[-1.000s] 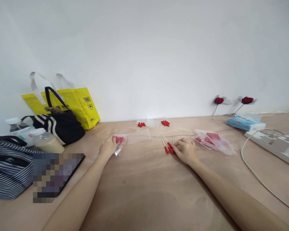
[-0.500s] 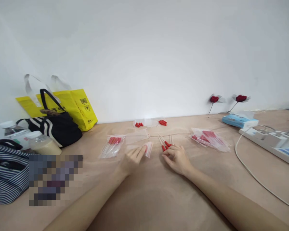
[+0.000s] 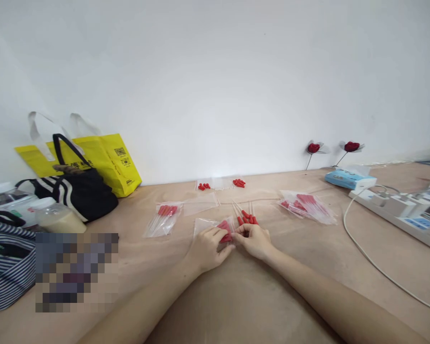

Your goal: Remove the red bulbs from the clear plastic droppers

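Biggest thing here is the plain white wall [image 3: 215, 86], with a wooden tabletop [image 3: 136, 253] running right up to it. Over on the left there's a yellow bag [image 3: 114, 162], a black bag [image 3: 89, 193] in front of it, and a striped bag [image 3: 7, 277] nearer the person. A power strip [image 3: 419, 223] sits way over on the right, with a blue tissue pack [image 3: 349, 179] just behind its far end. There's a lidded jar [image 3: 60, 222] beside the black bag too.

Hands are low in the middle, close together. The left hand [image 3: 208, 246] grips the middle pouch [image 3: 203, 224], clear plastic with red stuff inside, down at the tabletop. The right hand [image 3: 256, 239] has curled fingers at that pouch's right edge, but can't tell if it's actually pinching the plastic.

The right pouch [image 3: 320, 210] and left pouch [image 3: 164, 220] lie flat, both full of red-ended sticks. A few loose sticks [image 3: 244, 216] fan out just beyond the right hand. Smallest are two clusters of red bits [image 3: 204, 186] near the wall.
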Motion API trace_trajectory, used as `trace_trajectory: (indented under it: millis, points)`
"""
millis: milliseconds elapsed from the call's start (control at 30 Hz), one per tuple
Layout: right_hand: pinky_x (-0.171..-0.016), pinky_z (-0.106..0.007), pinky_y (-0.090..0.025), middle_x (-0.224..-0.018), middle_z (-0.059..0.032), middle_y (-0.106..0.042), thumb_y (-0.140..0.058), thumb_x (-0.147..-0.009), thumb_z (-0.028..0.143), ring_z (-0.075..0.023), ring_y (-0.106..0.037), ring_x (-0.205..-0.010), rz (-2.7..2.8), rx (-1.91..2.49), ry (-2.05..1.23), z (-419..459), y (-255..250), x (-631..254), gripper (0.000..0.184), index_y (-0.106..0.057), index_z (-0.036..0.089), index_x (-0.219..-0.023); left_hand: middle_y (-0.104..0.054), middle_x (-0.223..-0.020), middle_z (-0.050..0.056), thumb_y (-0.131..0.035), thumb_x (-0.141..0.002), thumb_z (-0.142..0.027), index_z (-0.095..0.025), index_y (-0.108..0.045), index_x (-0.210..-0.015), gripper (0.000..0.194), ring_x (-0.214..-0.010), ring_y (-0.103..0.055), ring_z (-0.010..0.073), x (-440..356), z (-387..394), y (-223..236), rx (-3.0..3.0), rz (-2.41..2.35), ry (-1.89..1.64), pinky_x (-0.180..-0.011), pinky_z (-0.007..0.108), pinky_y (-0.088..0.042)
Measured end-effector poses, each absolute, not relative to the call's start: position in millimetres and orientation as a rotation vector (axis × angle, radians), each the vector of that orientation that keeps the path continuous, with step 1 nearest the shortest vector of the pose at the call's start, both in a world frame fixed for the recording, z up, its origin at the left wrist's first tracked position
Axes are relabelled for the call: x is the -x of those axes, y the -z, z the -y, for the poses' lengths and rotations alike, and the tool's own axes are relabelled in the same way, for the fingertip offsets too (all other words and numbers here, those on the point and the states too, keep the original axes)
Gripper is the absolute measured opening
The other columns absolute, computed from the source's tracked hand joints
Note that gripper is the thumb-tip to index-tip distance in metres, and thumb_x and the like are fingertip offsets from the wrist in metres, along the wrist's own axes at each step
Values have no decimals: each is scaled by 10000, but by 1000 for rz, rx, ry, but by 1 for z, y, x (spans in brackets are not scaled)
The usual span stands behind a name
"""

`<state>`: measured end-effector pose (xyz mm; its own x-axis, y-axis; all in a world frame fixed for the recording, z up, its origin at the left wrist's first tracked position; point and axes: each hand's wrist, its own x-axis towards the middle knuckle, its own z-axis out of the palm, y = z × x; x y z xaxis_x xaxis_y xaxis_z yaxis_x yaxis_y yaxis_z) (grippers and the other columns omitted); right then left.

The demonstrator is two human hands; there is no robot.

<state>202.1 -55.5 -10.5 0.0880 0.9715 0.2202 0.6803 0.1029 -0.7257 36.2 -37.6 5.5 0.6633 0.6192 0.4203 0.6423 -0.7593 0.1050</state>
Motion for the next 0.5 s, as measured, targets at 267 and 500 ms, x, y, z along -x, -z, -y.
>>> trace_trajectory:
  millis: [267,500]
  points:
    - [-582,-264,-313,-507,61,-580,-547,-673,277,-122,-517,-484,1596,1612,-430,60,14,-195,131,-552,228,-551,-535,-1103,52,-400,-805,-105,-229,-572,-1017,300,-992,-511,152,-40,4,-15,2936,802,620,-836,279,-418]
    - [-612,-265,-267,-543,52,-572,-541,-644,187,-121,-509,-548,1650,1568,-305,60,15,-194,134,-520,198,-513,-608,-937,20,-468,-782,-112,-189,-623,-743,178,-826,-539,123,-52,-13,-15,2902,428,641,-745,243,-423]
